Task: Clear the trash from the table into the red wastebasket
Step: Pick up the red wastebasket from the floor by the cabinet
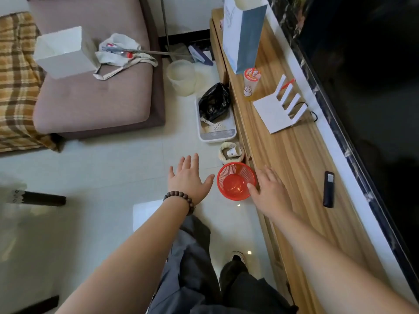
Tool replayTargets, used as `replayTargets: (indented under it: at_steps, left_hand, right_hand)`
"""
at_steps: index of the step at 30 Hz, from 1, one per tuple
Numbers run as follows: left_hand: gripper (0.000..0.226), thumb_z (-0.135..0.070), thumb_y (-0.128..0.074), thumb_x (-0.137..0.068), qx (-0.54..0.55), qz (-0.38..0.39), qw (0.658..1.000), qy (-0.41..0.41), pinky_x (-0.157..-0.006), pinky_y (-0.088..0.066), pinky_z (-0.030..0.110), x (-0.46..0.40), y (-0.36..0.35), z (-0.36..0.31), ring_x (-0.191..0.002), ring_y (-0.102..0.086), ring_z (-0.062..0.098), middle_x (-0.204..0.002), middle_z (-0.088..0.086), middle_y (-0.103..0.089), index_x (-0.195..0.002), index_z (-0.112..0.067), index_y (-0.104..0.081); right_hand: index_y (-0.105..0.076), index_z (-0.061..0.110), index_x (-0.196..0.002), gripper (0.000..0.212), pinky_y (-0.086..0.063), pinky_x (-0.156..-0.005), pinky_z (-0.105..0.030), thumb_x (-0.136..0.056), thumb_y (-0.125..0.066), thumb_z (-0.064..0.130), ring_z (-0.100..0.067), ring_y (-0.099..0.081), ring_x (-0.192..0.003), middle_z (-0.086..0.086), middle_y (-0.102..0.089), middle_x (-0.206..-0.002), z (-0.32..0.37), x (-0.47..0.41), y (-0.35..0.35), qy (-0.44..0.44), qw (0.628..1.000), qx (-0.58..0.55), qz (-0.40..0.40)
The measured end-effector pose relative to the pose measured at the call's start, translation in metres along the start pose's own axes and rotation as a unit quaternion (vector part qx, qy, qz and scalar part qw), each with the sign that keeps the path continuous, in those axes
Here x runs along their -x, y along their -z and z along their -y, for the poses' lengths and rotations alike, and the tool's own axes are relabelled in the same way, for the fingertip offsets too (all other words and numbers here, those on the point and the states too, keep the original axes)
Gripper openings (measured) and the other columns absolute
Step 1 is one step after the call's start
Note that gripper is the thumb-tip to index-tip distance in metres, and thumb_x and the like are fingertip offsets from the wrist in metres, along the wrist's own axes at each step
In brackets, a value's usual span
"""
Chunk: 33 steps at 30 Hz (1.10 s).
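The red wastebasket [235,181] stands on the pale tiled floor beside the long wooden table [301,159]; it looks empty. My left hand [189,179] hovers just left of it, fingers spread, holding nothing. My right hand [271,191] is on its right side, palm down and fingers apart, with the thumb tip at the basket's rim. On the table stand a drink cup with a red cartoon print [251,83], a blue paper bag [243,32] and a black remote [328,189].
A white router [280,109] with antennas sits mid-table. On the floor by the table are a small lined bin holding a paper cup [231,152], a white tray [216,133] with a black bag [214,102], and a pale bucket [181,77]. A pink sofa [95,87] lies left.
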<state>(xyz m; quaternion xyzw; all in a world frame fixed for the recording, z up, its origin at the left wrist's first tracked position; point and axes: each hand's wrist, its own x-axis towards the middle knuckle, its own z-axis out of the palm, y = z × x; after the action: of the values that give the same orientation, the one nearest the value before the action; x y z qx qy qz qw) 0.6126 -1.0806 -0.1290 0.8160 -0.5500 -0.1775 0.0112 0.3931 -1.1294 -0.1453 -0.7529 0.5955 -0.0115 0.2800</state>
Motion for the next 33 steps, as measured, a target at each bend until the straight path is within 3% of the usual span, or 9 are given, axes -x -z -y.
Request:
replayTargets:
  at_steps: [9, 17, 21, 28, 33]
  left_hand:
    - [0.079, -0.062, -0.033, -0.087, -0.052, 0.099, 0.986, -0.124, -0.112, -0.005, 0.049, -0.142, -0.001, 0.023, -0.143, -0.010, 0.023, -0.157, 0.004, -0.018, -0.150, -0.020, -0.010]
    - [0.081, -0.063, -0.034, -0.086, -0.111, 0.193, 0.954, -0.200, -0.113, -0.006, 0.048, -0.204, -0.038, 0.026, -0.144, -0.010, 0.021, -0.157, 0.002, -0.017, -0.150, -0.020, -0.008]
    - [0.083, -0.063, -0.040, -0.084, -0.089, 0.228, 0.951, -0.189, -0.112, -0.015, 0.046, -0.229, -0.112, 0.025, -0.142, -0.017, 0.021, -0.156, 0.002, -0.021, -0.150, -0.020, -0.011]
    - [0.088, -0.056, -0.058, -0.080, 0.032, 0.270, 0.960, -0.065, -0.097, -0.040, 0.043, -0.288, -0.309, 0.027, -0.133, -0.036, 0.025, -0.151, 0.005, -0.030, -0.147, -0.017, -0.018]
    - [0.094, -0.036, -0.072, -0.076, 0.073, 0.273, 0.959, 0.007, -0.088, -0.048, 0.042, -0.331, -0.425, 0.031, -0.129, -0.038, 0.028, -0.149, 0.008, -0.028, -0.147, -0.019, -0.013]
  right_hand:
    - [-0.027, 0.016, -0.147, 0.061, -0.022, -0.117, -0.044, -0.094, -0.044, 0.041, -0.027, -0.018, -0.145, -0.010, -0.021, -0.158, 0.035, -0.077, -0.032, -0.163, 0.986, -0.028, -0.008]
    - [-0.021, 0.016, -0.149, 0.061, -0.024, -0.117, -0.044, -0.096, -0.041, 0.041, -0.026, -0.017, -0.146, -0.009, -0.021, -0.158, 0.030, -0.104, -0.078, -0.260, 0.963, -0.070, 0.012]
    - [-0.025, 0.017, -0.148, 0.059, -0.027, -0.115, -0.037, -0.096, -0.046, 0.036, -0.022, -0.024, -0.144, -0.007, -0.028, -0.156, -0.008, -0.123, -0.135, -0.285, 0.955, -0.085, -0.006]
    - [-0.031, 0.022, -0.143, 0.057, -0.043, -0.105, -0.041, -0.092, -0.054, 0.033, -0.021, -0.042, -0.133, -0.002, -0.045, -0.145, -0.100, -0.187, -0.288, -0.346, 0.918, -0.193, 0.002]
    - [-0.015, 0.027, -0.147, 0.080, -0.043, -0.104, -0.049, -0.085, -0.065, 0.022, -0.027, -0.045, -0.130, -0.007, -0.042, -0.144, -0.161, -0.232, -0.371, -0.382, 0.885, -0.262, -0.044]
